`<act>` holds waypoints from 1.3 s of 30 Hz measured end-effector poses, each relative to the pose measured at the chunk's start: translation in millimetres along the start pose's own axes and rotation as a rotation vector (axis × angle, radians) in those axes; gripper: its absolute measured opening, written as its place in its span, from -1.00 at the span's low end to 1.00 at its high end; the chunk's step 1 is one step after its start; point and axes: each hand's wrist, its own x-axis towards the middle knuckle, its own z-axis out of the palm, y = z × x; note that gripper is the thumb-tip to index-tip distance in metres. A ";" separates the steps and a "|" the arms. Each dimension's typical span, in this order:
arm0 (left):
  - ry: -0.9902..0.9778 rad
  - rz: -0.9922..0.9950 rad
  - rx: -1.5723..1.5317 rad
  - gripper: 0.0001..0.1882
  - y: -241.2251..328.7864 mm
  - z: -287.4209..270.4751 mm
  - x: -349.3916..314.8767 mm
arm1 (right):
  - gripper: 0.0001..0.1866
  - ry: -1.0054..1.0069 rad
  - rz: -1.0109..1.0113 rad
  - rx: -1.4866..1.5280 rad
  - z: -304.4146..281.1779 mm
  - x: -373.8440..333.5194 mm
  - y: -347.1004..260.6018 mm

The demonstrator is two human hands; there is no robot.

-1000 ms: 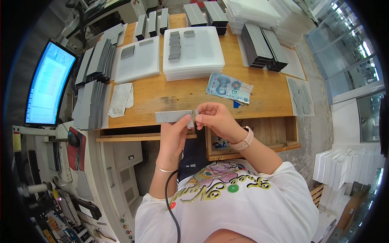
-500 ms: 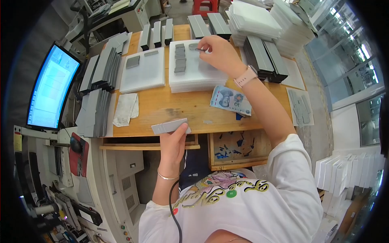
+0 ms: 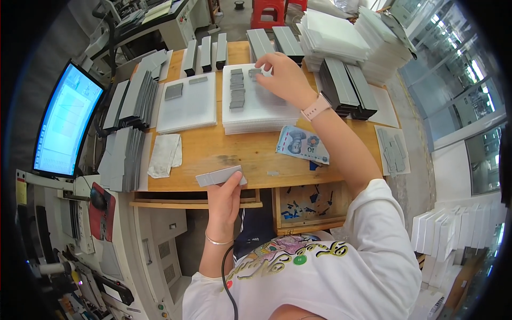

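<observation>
My left hand (image 3: 224,198) is closed on a light grey flat bar (image 3: 212,176), held above the front edge of the wooden table, with the thumb on its right end. My right hand (image 3: 286,79) reaches over a stack of white translucent sheets (image 3: 256,127). Its thumb and fingertips grip a small grey plate (image 3: 254,72) at the stack's far edge; the fingers partly hide it. A column of several small grey plates (image 3: 237,90) lies left of it on the same stack. Another stack of sheets (image 3: 188,113) to the left carries a grey plate (image 3: 173,92) and a narrower one (image 3: 198,80).
Long grey and black bars (image 3: 341,88) stand behind and right; grey strips (image 3: 130,109) are piled left. A blue banknote (image 3: 303,144) and a white cloth (image 3: 166,156) lie on the table (image 3: 234,154). An open drawer (image 3: 309,205) holds blue scraps. A monitor (image 3: 69,120) stands left.
The whole view has shifted, so the table sits slightly lower. My right fingertips have closed in on the small plate at the far edge; my left hand still holds the bar.
</observation>
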 end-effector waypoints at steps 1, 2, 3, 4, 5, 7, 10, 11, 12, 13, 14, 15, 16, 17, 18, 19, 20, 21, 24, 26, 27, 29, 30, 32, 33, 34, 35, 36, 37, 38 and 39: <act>0.001 0.001 0.001 -0.60 -0.4 -0.4 -0.4 | -0.79 0.009 0.009 0.088 -3.9 -6.8 -8.2; 0.002 0.006 -0.018 -0.60 -1.0 -2.4 -0.4 | -0.78 0.016 0.015 0.180 -7.9 -14.5 -20.7; 0.003 0.010 -0.036 -0.61 -1.2 -3.9 -0.8 | -0.77 -0.092 0.018 0.273 -15.5 -28.1 -35.4; 0.006 0.011 -0.036 -0.61 -1.0 -3.5 -1.5 | -0.76 -0.198 0.023 0.363 -22.7 -46.4 -50.7; 0.041 0.006 -0.044 -0.62 -0.9 -0.3 -0.9 | -0.74 -0.218 -0.119 0.359 -23.1 -64.8 -57.5; 0.078 -0.003 -0.049 -0.63 -1.0 6.9 -0.8 | -0.71 -0.236 -0.256 0.356 -18.0 -93.7 -64.6; 0.063 0.076 -0.088 -0.63 -1.9 15.3 -3.6 | -0.69 -0.195 -0.540 0.252 -10.7 -119.8 -71.2; 0.047 0.089 -0.073 -0.64 -2.8 15.7 -5.2 | -0.67 -0.229 -0.451 0.273 -12.4 -125.0 -74.2; 0.032 0.102 -0.057 -0.64 -3.9 15.6 -8.1 | -0.65 -0.263 -0.362 0.293 -14.2 -128.9 -76.5; 0.036 0.104 -0.058 -0.64 -4.3 16.9 -10.3 | -0.65 -0.265 -0.364 0.295 -17.7 -130.0 -77.6; 0.024 0.098 -0.056 -0.66 -4.5 18.4 -13.0 | -0.65 -0.268 -0.320 0.306 -21.7 -131.0 -78.7; 0.012 0.093 -0.053 -0.67 -5.1 19.4 -15.2 | -0.65 -0.270 -0.277 0.318 -24.2 -132.4 -79.2; 0.013 0.098 -0.052 -0.67 -5.3 19.7 -16.5 | -0.65 -0.270 -0.281 0.320 -24.8 -133.9 -79.9; 0.018 0.084 -0.043 -0.64 -5.9 19.6 -17.1 | -0.66 -0.239 -0.354 0.279 -24.7 -135.5 -80.1; 0.022 0.071 -0.034 -0.62 -6.2 19.4 -18.2 | -0.67 -0.207 -0.427 0.236 -24.6 -136.9 -80.6; 0.022 0.073 -0.031 -0.62 -7.0 18.9 -19.5 | -0.67 -0.204 -0.428 0.238 -24.3 -138.1 -80.7; -0.008 0.082 -0.029 -0.65 -7.6 18.6 -20.7 | -0.67 -0.201 -0.447 0.236 -24.0 -138.6 -80.7; -0.038 0.092 -0.026 -0.68 -7.4 18.8 -22.1 | -0.68 -0.197 -0.467 0.234 -24.2 -139.4 -81.0; -0.031 0.102 -0.022 -0.67 -8.1 25.0 -27.0 | -0.70 -0.168 -0.431 0.249 -23.6 -143.5 -80.0; -0.060 0.113 0.014 -0.66 -9.8 19.8 -27.9 | -0.72 -0.178 -0.399 0.257 -24.2 -147.3 -80.9; -0.090 0.122 0.046 -0.66 -10.2 17.9 -28.6 | -0.73 -0.190 -0.366 0.261 -24.3 -148.8 -81.3; -0.080 0.100 0.046 -0.65 -8.8 19.9 -31.7 | -0.73 -0.186 -0.357 0.263 -23.9 -150.8 -80.3; -0.069 0.078 0.043 -0.65 -8.2 20.6 -32.8 | -0.74 -0.184 -0.350 0.264 -23.6 -151.5 -79.9; -0.061 0.088 0.040 -0.66 -8.7 20.5 -33.1 | -0.73 -0.153 -0.342 0.272 -23.2 -154.5 -80.5; -0.050 0.099 0.035 -0.66 -9.0 20.1 -33.0 | -0.73 -0.125 -0.335 0.278 -22.6 -155.9 -80.9; -0.051 0.098 0.037 -0.66 -9.8 19.7 -32.9 | -0.73 -0.124 -0.334 0.279 -21.4 -157.1 -80.8; -0.039 0.119 0.047 -0.67 -11.0 19.1 -32.6 | -0.72 -0.100 -0.351 0.266 -19.8 -158.2 -80.5; -0.027 0.140 0.058 -0.68 -12.1 18.4 -32.2 | -0.71 -0.076 -0.368 0.254 -18.6 -159.0 -80.1; -0.027 0.140 0.059 -0.68 -12.1 17.3 -32.2 | -0.71 -0.075 -0.368 0.255 -18.1 -159.1 -80.3; -0.031 0.127 0.049 -0.67 -11.9 16.0 -32.3 | -0.69 -0.038 -0.393 0.244 -17.7 -158.9 -80.3; -0.034 0.114 0.039 -0.66 -11.6 15.3 -32.5 | -0.68 -0.001 -0.417 0.234 -17.5 -158.7 -80.3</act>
